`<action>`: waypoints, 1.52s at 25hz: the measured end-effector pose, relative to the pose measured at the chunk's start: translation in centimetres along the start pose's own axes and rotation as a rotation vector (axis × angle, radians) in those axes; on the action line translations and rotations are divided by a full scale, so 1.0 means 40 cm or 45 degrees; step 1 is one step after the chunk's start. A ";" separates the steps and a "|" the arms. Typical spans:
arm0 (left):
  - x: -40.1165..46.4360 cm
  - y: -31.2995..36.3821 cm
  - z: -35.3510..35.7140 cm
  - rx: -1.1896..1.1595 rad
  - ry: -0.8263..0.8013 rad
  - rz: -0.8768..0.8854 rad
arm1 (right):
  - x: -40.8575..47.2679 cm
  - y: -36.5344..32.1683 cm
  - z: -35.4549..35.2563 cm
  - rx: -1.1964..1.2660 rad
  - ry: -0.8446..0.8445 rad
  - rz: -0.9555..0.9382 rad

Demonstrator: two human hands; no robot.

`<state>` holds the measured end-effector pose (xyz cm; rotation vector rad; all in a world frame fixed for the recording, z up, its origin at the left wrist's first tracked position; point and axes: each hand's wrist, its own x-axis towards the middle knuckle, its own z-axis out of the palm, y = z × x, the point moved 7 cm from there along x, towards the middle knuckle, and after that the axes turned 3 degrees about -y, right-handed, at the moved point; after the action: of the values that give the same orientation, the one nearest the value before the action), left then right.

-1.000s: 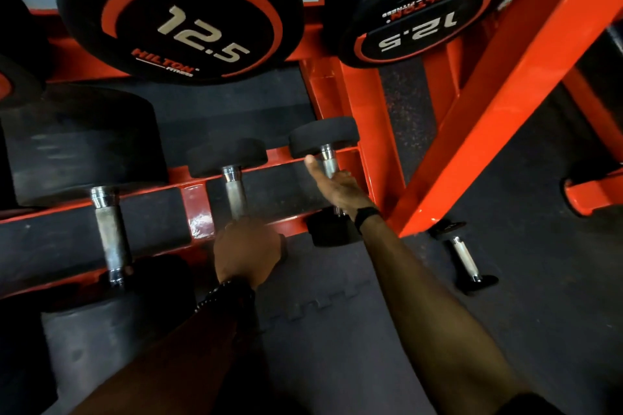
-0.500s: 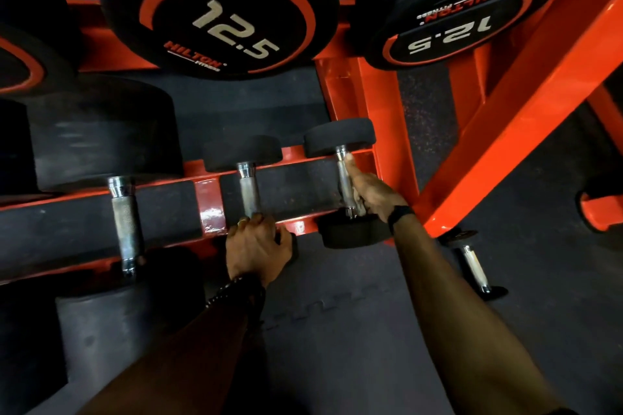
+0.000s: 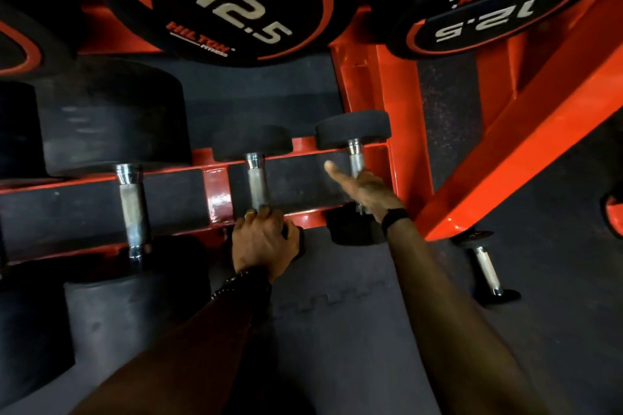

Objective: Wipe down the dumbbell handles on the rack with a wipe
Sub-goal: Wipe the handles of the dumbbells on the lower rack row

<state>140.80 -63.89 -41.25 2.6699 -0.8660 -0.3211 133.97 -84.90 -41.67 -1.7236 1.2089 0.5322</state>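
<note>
Since half a second ago the right hand (image 3: 365,190) has slid along the handle of the small right-hand dumbbell (image 3: 355,158), and its thumb now sticks out to the left, off the bar. Its fingers are hidden behind the handle, so whether that grip is curled round the bar cannot be told, and no wipe is visible in it. The left hand (image 3: 264,242) has stayed put, fingers curled over the near head of the middle dumbbell (image 3: 257,178), its grip clamped there to steady it. Both small dumbbells lie across the lowest shelf of the red rack (image 3: 219,194), just beside each other, near its right upright. The handles look like stiff, ridged steel, probably not slippery, and the small weights seem light enough to roll under a rub, so holding a rubber head while wiping the bar is sensible. A larger dumbbell (image 3: 131,209) lies further left, its handle still to be reached. The big 12.5 dumbbells (image 3: 236,10) overhang from the tier above and crowd the reach, and a loose dumbbell (image 3: 487,271) lies on the floor to the right.
</note>
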 end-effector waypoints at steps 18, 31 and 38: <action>-0.006 0.006 -0.017 -0.058 -0.077 -0.053 | 0.067 0.050 -0.028 -0.242 0.192 -0.031; -0.009 -0.002 -0.014 -0.144 -0.034 -0.049 | 0.031 0.015 -0.058 -0.661 0.432 -0.299; -0.013 -0.002 -0.014 -0.127 0.039 -0.012 | -0.010 0.064 -0.078 -0.284 0.715 -0.349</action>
<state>140.62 -63.40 -40.70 2.5808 -0.8063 -0.3167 131.05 -87.62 -41.02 -2.2808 1.2913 0.0072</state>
